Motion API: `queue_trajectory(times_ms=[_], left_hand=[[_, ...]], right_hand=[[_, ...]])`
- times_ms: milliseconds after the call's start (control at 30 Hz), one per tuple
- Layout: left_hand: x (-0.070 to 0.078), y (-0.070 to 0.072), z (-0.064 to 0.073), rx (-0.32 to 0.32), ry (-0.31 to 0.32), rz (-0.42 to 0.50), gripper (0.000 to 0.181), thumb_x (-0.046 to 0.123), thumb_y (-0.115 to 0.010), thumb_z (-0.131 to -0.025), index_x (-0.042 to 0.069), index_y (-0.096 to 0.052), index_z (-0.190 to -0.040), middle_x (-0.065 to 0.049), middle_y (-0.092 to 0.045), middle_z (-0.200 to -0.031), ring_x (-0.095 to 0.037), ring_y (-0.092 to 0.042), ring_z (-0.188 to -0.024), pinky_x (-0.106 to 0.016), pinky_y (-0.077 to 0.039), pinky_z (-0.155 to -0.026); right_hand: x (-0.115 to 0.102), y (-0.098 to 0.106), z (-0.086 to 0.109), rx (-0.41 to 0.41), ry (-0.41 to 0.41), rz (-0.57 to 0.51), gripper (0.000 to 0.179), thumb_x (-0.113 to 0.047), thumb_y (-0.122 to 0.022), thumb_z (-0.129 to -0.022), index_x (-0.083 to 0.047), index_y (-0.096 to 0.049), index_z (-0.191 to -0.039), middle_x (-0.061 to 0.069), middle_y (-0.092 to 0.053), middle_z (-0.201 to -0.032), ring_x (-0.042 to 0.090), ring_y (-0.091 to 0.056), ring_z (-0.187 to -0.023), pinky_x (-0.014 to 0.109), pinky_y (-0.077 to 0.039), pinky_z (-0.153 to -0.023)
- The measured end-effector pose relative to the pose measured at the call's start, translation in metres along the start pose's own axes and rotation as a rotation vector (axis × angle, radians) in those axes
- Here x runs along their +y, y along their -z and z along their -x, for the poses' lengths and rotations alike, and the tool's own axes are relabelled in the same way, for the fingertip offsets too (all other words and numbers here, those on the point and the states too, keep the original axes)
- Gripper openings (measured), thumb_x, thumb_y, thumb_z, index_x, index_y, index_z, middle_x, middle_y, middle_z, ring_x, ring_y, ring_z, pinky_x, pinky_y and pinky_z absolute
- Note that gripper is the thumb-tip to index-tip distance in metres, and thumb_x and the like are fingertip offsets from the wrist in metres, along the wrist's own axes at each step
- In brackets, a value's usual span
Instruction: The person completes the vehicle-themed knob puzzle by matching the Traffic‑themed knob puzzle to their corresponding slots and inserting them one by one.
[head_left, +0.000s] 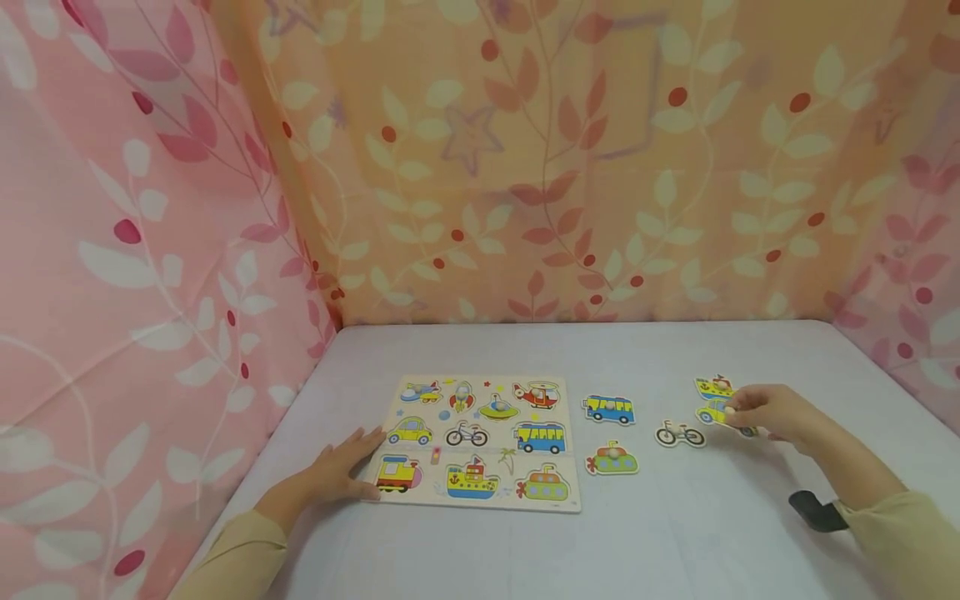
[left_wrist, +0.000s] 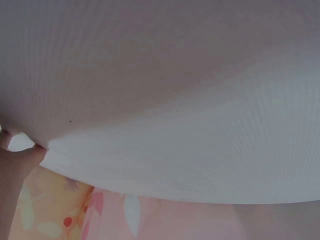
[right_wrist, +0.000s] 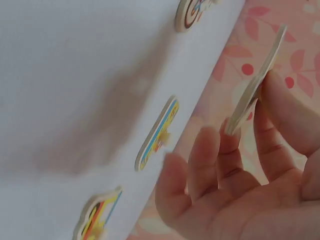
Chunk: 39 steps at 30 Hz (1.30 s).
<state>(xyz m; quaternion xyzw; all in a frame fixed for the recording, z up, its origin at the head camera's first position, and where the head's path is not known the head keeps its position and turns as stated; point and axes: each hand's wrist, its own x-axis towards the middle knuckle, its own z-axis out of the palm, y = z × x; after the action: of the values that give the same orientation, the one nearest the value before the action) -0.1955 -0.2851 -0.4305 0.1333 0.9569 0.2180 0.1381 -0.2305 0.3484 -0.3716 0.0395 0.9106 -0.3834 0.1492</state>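
My right hand (head_left: 772,412) pinches a yellow car piece (head_left: 711,413) at its knob, above the table. In the right wrist view this car piece (right_wrist: 255,82) is seen edge-on between thumb and fingers. Just behind it sits a ship piece (head_left: 712,387), with a bicycle piece (head_left: 680,434) to the left. My left hand (head_left: 335,471) rests at the left edge of the wooden puzzle board (head_left: 480,454), fingers extended along it. Knobbed plane, rocket, flying saucer and helicopter pieces sit in the board's top part; vehicle pictures show below.
Right of the board lie a blue bus piece (head_left: 609,409) and a green submarine piece (head_left: 612,459). The right wrist view shows another yellow-and-red piece (right_wrist: 97,217) on the table. Patterned cloth (head_left: 540,167) hangs behind and along both sides of the white table (head_left: 480,554).
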Motion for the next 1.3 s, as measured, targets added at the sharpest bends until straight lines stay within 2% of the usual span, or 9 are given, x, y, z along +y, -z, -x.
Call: queue_trajectory(times_ms=[133, 333, 633, 733, 900, 1167, 1300], left_hand=[[0.000, 0.000, 0.000, 0.004, 0.001, 0.001, 0.100, 0.042, -0.083, -0.073, 0.007, -0.032, -0.151, -0.016, -0.027, -0.157, -0.043, -0.012, -0.145, -0.071, -0.004, -0.108], [-0.001, 0.000, 0.000, 0.001, 0.002, -0.005, 0.099, 0.042, -0.082, -0.073, 0.007, -0.032, -0.151, -0.016, -0.026, -0.157, -0.043, -0.011, -0.145, -0.071, -0.004, -0.107], [0.001, 0.000, 0.000, -0.007, 0.015, 0.005, 0.099, 0.042, -0.081, -0.074, 0.008, -0.031, -0.152, -0.016, -0.025, -0.158, -0.041, -0.009, -0.145, -0.070, -0.002, -0.108], [0.000, -0.001, -0.001, -0.010, 0.015, 0.005, 0.100, 0.043, -0.081, -0.074, 0.008, -0.031, -0.152, -0.016, -0.025, -0.158, -0.042, -0.009, -0.145, -0.070, -0.002, -0.108], [-0.002, -0.001, -0.002, -0.011, 0.016, 0.009, 0.101, 0.045, -0.081, -0.073, 0.007, -0.030, -0.152, -0.018, -0.023, -0.158, -0.042, -0.008, -0.145, -0.070, -0.001, -0.108], [0.000, -0.002, -0.001, 0.000, 0.027, 0.001, 0.100, 0.043, -0.081, -0.073, 0.009, -0.031, -0.152, -0.015, -0.025, -0.158, -0.041, -0.009, -0.146, -0.069, -0.002, -0.109], [0.001, -0.002, -0.001, -0.003, 0.022, -0.001, 0.100, 0.043, -0.081, -0.073, 0.009, -0.031, -0.152, -0.015, -0.025, -0.158, -0.041, -0.009, -0.145, -0.069, -0.003, -0.108]], right_hand=[[-0.008, -0.007, 0.002, -0.002, 0.024, -0.021, 0.045, -0.024, -0.073, -0.088, 0.008, -0.056, -0.113, 0.023, -0.057, -0.110, 0.038, -0.050, -0.103, 0.047, -0.050, -0.075], [-0.019, -0.013, 0.002, 0.023, 0.052, 0.001, 0.044, -0.026, -0.072, -0.089, 0.008, -0.057, -0.113, 0.034, -0.048, -0.120, 0.048, -0.044, -0.109, 0.062, -0.045, -0.084], [-0.038, -0.028, 0.001, 0.006, 0.077, -0.038, 0.048, -0.027, -0.071, -0.089, 0.008, -0.057, -0.118, 0.040, -0.036, -0.138, 0.052, -0.039, -0.119, 0.065, -0.041, -0.091], [-0.043, -0.035, -0.001, 0.005, 0.073, -0.058, 0.045, -0.027, -0.071, -0.088, 0.006, -0.058, -0.116, 0.038, -0.039, -0.134, 0.049, -0.040, -0.117, 0.063, -0.042, -0.089], [-0.051, -0.044, -0.005, 0.008, 0.069, -0.064, 0.041, -0.025, -0.072, -0.088, 0.004, -0.060, -0.115, 0.027, -0.047, -0.118, 0.041, -0.042, -0.108, 0.058, -0.044, -0.085], [-0.064, -0.057, -0.008, 0.005, 0.082, -0.071, 0.037, -0.024, -0.072, -0.088, 0.002, -0.062, -0.113, 0.022, -0.052, -0.113, 0.038, -0.043, -0.106, 0.053, -0.046, -0.083], [-0.071, -0.062, -0.010, -0.008, 0.104, -0.075, 0.037, -0.023, -0.073, -0.087, 0.002, -0.063, -0.113, 0.016, -0.052, -0.105, 0.035, -0.044, -0.102, 0.048, -0.047, -0.080]])
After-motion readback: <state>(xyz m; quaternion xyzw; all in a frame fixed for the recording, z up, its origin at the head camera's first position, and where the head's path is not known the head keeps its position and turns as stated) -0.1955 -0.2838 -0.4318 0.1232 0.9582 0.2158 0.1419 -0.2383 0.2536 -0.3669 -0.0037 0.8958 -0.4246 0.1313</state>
